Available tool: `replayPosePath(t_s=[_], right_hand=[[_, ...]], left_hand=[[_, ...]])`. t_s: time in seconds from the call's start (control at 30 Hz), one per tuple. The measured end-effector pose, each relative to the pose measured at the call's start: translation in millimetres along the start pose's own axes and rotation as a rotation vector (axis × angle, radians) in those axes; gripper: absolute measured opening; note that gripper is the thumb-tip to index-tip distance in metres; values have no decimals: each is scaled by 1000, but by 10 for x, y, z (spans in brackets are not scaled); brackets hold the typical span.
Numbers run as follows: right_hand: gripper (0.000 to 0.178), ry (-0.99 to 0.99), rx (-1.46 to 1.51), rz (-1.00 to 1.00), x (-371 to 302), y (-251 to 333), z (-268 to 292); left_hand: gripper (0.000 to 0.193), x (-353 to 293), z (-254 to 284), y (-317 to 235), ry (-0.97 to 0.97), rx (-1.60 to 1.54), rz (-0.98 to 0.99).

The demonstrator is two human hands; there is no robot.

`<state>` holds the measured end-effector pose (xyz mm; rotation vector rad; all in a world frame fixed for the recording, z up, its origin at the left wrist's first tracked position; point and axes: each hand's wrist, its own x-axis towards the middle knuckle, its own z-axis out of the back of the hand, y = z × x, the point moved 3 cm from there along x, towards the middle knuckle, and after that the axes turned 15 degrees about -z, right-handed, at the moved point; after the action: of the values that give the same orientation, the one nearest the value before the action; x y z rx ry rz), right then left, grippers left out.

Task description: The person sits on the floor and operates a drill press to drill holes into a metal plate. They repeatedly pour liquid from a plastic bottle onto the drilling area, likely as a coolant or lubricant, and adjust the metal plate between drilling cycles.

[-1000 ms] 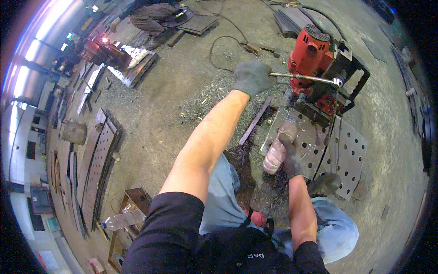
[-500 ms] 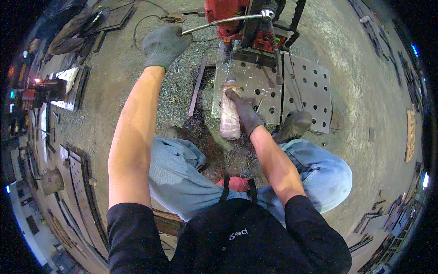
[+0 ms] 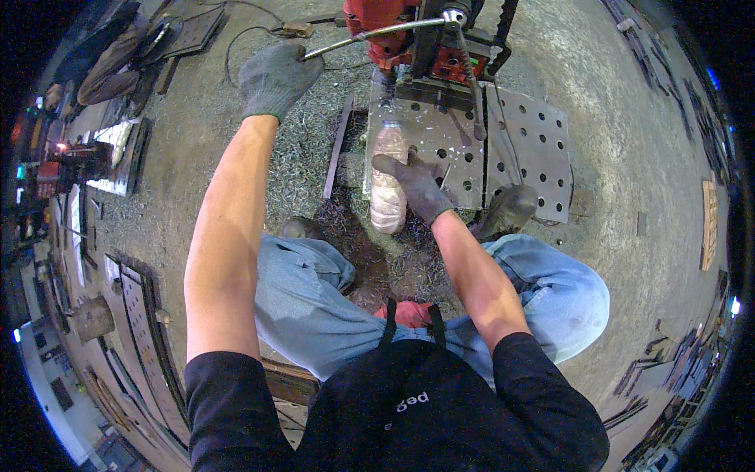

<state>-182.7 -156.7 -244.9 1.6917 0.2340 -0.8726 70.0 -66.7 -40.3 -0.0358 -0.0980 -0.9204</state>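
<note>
While clenching the drill lever (image 3: 385,31) in the left hand (image 3: 279,79), gripping the plastic bottle (image 3: 388,206) mid-body in the right hand (image 3: 421,185) over the near-left corner of the perforated plate (image 3: 454,140); probably light, squeezable, possibly slippery, best held gently around the middle.

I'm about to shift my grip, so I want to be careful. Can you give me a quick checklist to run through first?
1. Left hand closed on the metal lever: ok.
2. Right hand holding the bottle: ok.
3. Gloves on both hands: ok, both dark grey.
4. Bottle's neck end toward the red machine: ok.
5. Floor free of shavings: not ok, they are scattered left of the perforated plate.
6. Machine stopped: cannot tell from this view.
</note>
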Motion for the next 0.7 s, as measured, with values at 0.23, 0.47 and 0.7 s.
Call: replayPosePath(t_s=[0.23, 0.47, 0.7], right_hand=[[75, -9, 44, -44, -5, -33, -36], [53, 140, 471, -256, -140, 15, -110], [61, 130, 486, -216, 199, -288, -34]], left_hand=[[43, 34, 11, -64, 27, -13, 13], [43, 20, 1, -24, 19, 15, 10], [44, 56, -59, -4, 21, 20, -8]])
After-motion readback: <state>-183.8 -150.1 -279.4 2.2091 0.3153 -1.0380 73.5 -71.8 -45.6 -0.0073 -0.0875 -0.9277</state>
